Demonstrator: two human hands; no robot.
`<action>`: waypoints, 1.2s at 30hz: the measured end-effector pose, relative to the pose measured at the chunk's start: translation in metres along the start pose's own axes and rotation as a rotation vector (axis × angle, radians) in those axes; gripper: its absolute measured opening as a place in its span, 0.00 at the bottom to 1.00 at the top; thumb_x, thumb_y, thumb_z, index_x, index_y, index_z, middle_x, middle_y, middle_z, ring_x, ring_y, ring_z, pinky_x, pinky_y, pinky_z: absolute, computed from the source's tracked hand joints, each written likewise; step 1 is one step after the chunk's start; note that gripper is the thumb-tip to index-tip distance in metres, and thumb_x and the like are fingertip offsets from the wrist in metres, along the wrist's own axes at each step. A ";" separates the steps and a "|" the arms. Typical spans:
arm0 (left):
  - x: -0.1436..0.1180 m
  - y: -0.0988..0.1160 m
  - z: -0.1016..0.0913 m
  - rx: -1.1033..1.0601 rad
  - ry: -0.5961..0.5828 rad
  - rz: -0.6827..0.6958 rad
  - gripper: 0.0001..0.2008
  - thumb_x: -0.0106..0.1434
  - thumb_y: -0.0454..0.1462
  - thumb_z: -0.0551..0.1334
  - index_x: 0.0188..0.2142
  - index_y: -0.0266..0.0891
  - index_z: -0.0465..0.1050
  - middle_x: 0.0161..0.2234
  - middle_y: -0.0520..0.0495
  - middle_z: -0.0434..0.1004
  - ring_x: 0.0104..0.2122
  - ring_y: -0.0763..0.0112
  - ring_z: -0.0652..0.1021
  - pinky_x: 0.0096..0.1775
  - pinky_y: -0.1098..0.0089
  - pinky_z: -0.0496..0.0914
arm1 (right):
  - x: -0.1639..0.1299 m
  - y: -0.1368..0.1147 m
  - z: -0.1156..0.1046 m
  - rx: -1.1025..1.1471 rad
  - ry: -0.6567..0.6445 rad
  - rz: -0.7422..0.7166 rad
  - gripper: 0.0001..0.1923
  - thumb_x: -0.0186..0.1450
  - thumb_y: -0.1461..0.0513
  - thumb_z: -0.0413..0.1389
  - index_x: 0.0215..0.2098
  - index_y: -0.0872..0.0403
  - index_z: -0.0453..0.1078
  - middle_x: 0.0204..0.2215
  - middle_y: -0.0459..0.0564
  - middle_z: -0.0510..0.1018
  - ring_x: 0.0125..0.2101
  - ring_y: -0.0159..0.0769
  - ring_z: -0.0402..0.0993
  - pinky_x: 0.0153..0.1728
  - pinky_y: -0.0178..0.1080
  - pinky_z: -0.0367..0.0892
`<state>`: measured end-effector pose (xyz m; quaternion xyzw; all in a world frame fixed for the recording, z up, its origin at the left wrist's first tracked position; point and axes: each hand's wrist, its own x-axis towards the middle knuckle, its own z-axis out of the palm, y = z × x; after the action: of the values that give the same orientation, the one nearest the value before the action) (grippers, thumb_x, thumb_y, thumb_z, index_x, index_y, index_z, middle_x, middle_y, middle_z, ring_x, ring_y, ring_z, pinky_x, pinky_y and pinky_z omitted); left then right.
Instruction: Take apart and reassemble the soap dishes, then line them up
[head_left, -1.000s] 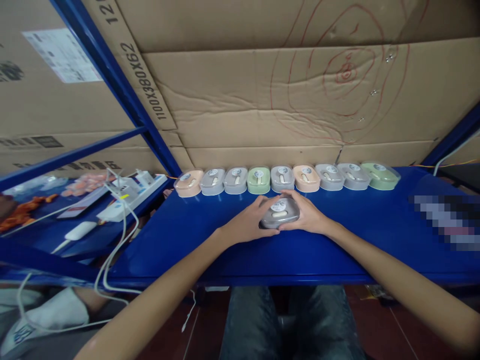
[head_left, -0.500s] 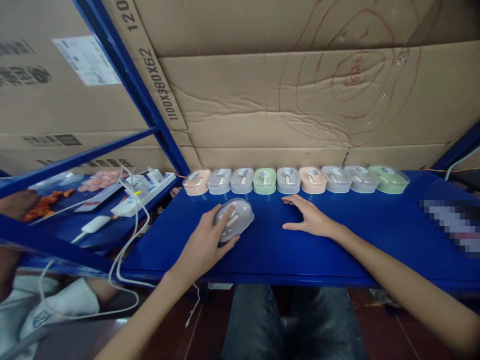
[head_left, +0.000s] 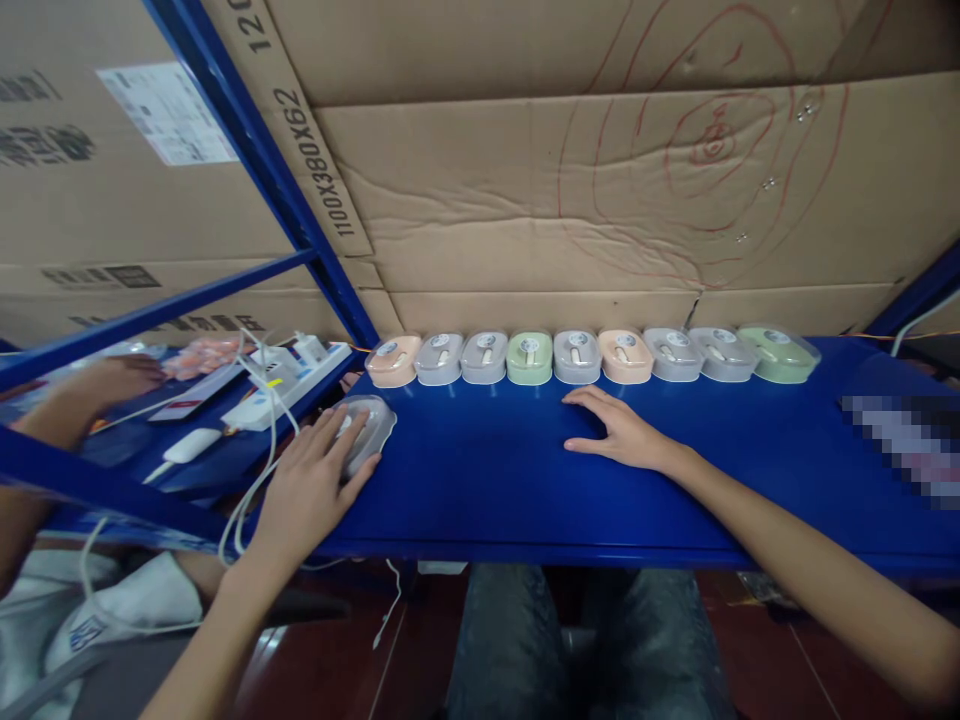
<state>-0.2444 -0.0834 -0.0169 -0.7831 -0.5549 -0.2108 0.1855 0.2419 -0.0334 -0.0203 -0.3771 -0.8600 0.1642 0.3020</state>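
Left hand cupped over grey boxed mouse at the shelf's left edge; right hand flat, empty.

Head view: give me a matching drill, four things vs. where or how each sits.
Things:
1. left hand
2. right hand
3. grey boxed mouse
4. green boxed mouse

States:
A. at the right end of the back row
B. flat on the blue shelf, holding nothing
C. at the shelf's left edge, under a hand
D. laid over a boxed mouse

Pairs: 1-D, 2-B, 3-C, 4-A
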 end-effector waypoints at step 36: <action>0.014 -0.002 0.005 -0.113 0.129 -0.020 0.30 0.73 0.47 0.62 0.72 0.51 0.64 0.71 0.43 0.71 0.74 0.35 0.65 0.71 0.32 0.61 | -0.130 0.162 -0.206 -0.860 0.183 0.845 0.34 0.73 0.52 0.64 0.72 0.57 0.66 0.58 0.76 0.76 0.59 0.57 0.72 0.52 0.50 0.64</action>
<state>-0.2415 -0.0685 -0.0137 -0.7715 -0.5368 -0.2936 0.1742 0.5329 -0.0122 0.0024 -0.7866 -0.5957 -0.1250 0.1039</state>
